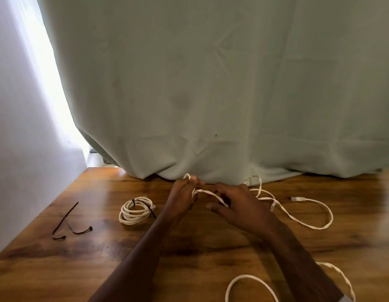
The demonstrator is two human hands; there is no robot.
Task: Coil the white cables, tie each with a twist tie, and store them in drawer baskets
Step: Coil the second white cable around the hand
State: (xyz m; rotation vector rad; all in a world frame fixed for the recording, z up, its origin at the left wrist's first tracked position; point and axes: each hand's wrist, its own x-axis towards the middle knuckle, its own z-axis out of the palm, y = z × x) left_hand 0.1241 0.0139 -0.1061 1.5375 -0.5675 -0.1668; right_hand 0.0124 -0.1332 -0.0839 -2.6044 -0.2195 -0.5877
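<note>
Your left hand [185, 197] and right hand [237, 205] both pinch the white cable [207, 192]; its slack trails right of centre across the counter [102, 247].

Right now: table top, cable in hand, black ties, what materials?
Table: wood or wood-look laminate, glossy; grain and glare show. Cable: white, looks braided fabric sheath, matte, flattish. Black ties: thin, stiff, with small heads; probably plastic.

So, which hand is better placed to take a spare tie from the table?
Left. The spare ties lie on the left hand side; the right hand would have to cross over.
</note>
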